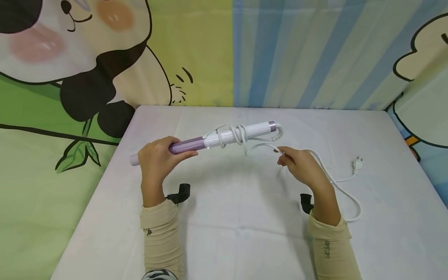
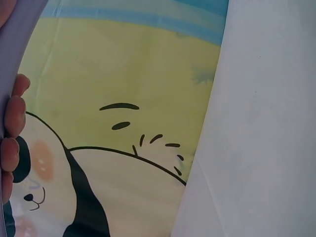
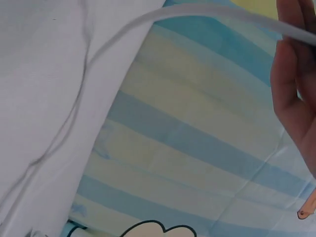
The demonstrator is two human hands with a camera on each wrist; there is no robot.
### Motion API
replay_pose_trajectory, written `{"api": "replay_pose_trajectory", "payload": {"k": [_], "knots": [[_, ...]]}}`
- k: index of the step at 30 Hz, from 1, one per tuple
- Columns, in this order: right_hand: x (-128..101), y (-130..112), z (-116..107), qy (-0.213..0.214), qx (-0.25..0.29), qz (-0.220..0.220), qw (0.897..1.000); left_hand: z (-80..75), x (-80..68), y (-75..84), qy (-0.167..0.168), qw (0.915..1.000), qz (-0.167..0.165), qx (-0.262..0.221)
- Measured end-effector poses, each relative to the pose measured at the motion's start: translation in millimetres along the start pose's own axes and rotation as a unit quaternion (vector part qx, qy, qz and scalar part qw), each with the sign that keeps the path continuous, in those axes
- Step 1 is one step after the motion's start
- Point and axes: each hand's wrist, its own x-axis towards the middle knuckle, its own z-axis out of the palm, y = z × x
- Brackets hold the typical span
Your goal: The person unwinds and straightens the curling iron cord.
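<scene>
Sleeves first: our two beige sleeves (image 1: 159, 233) enter from the near edge of the white table (image 1: 245, 233), the landmark for these notes.

Left hand (image 1: 157, 157): fingers wrapped around the lilac barrel of the curling iron (image 1: 224, 138), thumb lying along its near side. We hold the iron lifted over the table's far half, roughly level, its lilac tip poking out beyond the left side of the fist. In the left wrist view only three fingertips (image 2: 12, 116) show, pressed against a pale lilac surface, probably the barrel; the view is too close to be sure.

Right hand (image 1: 304, 167): fingertips pinch the white cord (image 1: 344, 192) just below the iron's white handle, above the table's middle. The right wrist view shows the cord running taut across the top of the picture into our fingers (image 3: 291, 89).

Outward from the fingers: several turns of cord are looped around the white handle, and a coiled strain relief curls from its right end. The slack trails behind the right wrist, loops over the table's right half and ends in the plug (image 1: 357, 164), which lies flat toward the right edge.

Beyond the table's far edge hangs a cartoon backdrop (image 1: 105, 58): a panda on green and yellow, blue stripes to its right.
</scene>
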Motion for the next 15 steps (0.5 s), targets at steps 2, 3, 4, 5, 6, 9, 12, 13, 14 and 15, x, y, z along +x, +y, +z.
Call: {"api": "replay_pose_trajectory", "payload": {"k": [2, 3, 4, 5, 6, 9, 12, 13, 14, 15], "knots": [[-4.8, -3.0, -3.7, -0.022, 0.013, -0.021, 0.999, 1.1, 1.0, 0.5, -0.008, 0.9999, -0.003, 0.009], [-7.6, -4.6, -5.9, -0.032, 0.022, -0.031, 0.999, 1.2, 1.2, 1.0, -0.014, 0.9998, -0.005, 0.011], [-10.5, -5.9, -8.3, -0.041, 0.030, -0.041, 0.998, 1.3, 1.3, 1.6, -0.020, 0.9997, -0.007, 0.011], [-13.5, -7.3, -11.0, -0.047, 0.037, -0.054, 0.997, 1.3, 1.2, 2.3, -0.027, 0.9996, -0.009, 0.010], [-16.3, -8.2, -13.6, -0.046, 0.048, -0.071, 0.995, 1.3, 1.2, 3.0, -0.033, 0.9993, -0.011, 0.009], [-22.9, -8.8, -20.3, -0.014, 0.115, -0.142, 0.983, 2.0, 1.5, 5.3, -0.050, 0.9986, -0.013, 0.006], [-25.3, -9.0, -23.8, 0.039, 0.245, -0.222, 0.943, 3.4, 1.4, 6.3, -0.057, 0.9983, -0.005, 0.011], [-25.0, -8.9, -24.0, 0.057, 0.294, -0.242, 0.923, 3.8, 1.2, 6.6, -0.057, 0.9983, 0.000, 0.013], [-24.4, -9.0, -23.9, 0.075, 0.339, -0.255, 0.903, 4.2, 1.0, 6.6, -0.056, 0.9983, 0.006, 0.014], [-23.9, -9.5, -23.8, 0.095, 0.376, -0.257, 0.885, 4.5, 0.9, 6.7, -0.056, 0.9983, 0.012, 0.014]]}}
